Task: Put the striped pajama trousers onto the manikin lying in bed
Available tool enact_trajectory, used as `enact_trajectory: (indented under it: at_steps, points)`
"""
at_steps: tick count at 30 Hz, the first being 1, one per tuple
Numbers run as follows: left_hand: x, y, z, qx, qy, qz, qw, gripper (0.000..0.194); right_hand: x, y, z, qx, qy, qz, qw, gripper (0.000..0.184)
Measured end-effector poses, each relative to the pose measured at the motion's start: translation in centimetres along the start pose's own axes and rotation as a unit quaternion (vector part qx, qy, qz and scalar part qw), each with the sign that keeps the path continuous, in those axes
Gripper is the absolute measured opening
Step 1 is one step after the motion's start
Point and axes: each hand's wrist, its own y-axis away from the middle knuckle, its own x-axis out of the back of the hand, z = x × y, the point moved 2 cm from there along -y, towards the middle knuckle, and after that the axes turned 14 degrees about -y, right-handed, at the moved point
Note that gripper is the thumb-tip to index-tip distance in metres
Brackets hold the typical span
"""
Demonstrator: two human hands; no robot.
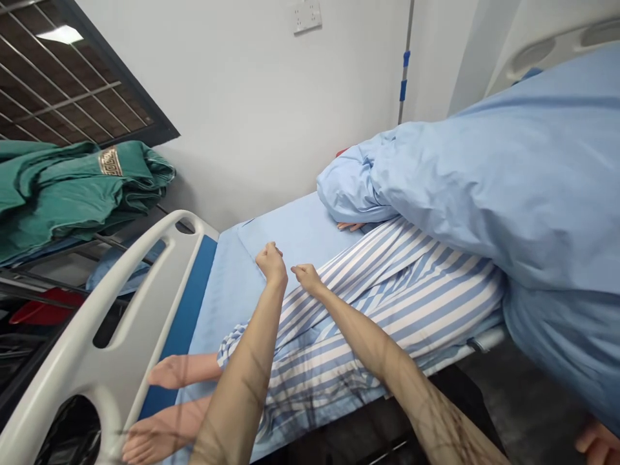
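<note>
My left hand [272,261] is closed in a fist over the light blue bed sheet [300,223], near a crease in it. Just to its right, my right hand [307,278] is also closed, its fingers curled beside the striped trousers [378,284] of a figure lying on the bed. Whatever either fist may hold is hidden. The figure's bare feet [145,440] point toward the foot of the bed, beneath my left forearm. A large blue cloth [484,181] hides the upper body, and some fingertips [349,227] show under its edge.
A pale plastic footboard [140,303] stands at the left, with green folded cloth [82,187] on a rack behind it. Along the wall rises a thin pole [407,71]. Another hand [600,442] shows at the lower right; whose it is, I cannot tell.
</note>
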Motion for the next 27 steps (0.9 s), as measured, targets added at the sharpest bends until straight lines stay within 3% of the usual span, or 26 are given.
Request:
enact_trajectory:
  at_steps: [4,8,11,14,18,22,24,27]
  points:
    - [-2.3,3.4,-3.6,0.066,-0.108,-0.018,0.992,0.035,0.1,-0.1,0.4,0.019,-0.007,0.011,1.000,0.039]
    - [-3.4,5.6,-6.0,0.071,-0.197,-0.045,0.977,0.041,-0.2,0.1,1.0,0.037,0.027,0.039,0.998,0.039]
    - [-3.2,5.6,-5.6,0.055,-0.219,-0.059,0.972,0.042,-0.4,0.4,0.9,0.035,0.072,0.036,0.996,0.040]
    - [-2.9,5.7,-5.1,0.051,-0.242,-0.063,0.967,0.037,0.1,0.5,-0.9,0.016,0.195,0.023,0.980,0.037]
    - [-3.2,6.3,-4.8,0.028,-0.264,-0.072,0.961,0.038,1.2,-0.4,-6.9,0.040,0.364,-0.066,0.928,0.033]
    - [-3.5,6.3,-4.7,0.038,-0.267,-0.080,0.960,0.044,1.9,-1.9,-12.8,0.115,0.351,-0.061,0.927,0.033]
    - [-3.6,6.1,-4.7,0.045,-0.272,-0.079,0.958,0.042,2.5,-2.1,-13.3,0.129,0.333,-0.052,0.933,0.034]
    - [-3.7,6.0,-4.8,0.039,-0.285,-0.071,0.955,0.040,4.2,-1.6,-10.4,0.117,0.339,-0.051,0.932,0.036]
